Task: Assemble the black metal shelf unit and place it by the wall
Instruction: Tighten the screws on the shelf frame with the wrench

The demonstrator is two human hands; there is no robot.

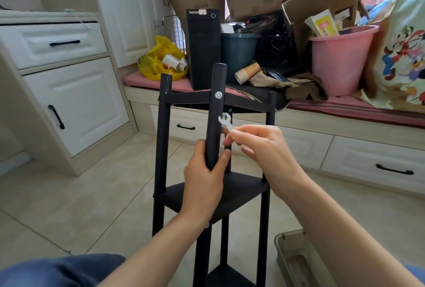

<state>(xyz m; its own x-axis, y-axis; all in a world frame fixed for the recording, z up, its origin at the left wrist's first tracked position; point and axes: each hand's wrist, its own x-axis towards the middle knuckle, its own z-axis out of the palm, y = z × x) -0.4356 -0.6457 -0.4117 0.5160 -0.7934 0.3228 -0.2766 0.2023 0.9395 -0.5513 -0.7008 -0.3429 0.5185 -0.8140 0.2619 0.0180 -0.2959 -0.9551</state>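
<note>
The black metal shelf unit [241, 189] stands upright on the tiled floor in front of me, with several black tube posts and three shelf panels showing. My left hand [204, 181] grips the nearest post [215, 116] around its middle. A silver bolt head [218, 95] sits on that post at the top shelf's level. My right hand [259, 146] pinches a small flat silver wrench [225, 122] just right of the post. The wrench's open jaw points up, a little below the top shelf [193, 97].
White cabinets with black handles [64, 93] stand at the left. A window bench [345, 130] behind the unit carries a black computer tower [203, 50], a pink bucket [340, 59], cardboard boxes and a yellow bag [161, 61]. A beige tray [296, 259] lies on the floor at the lower right.
</note>
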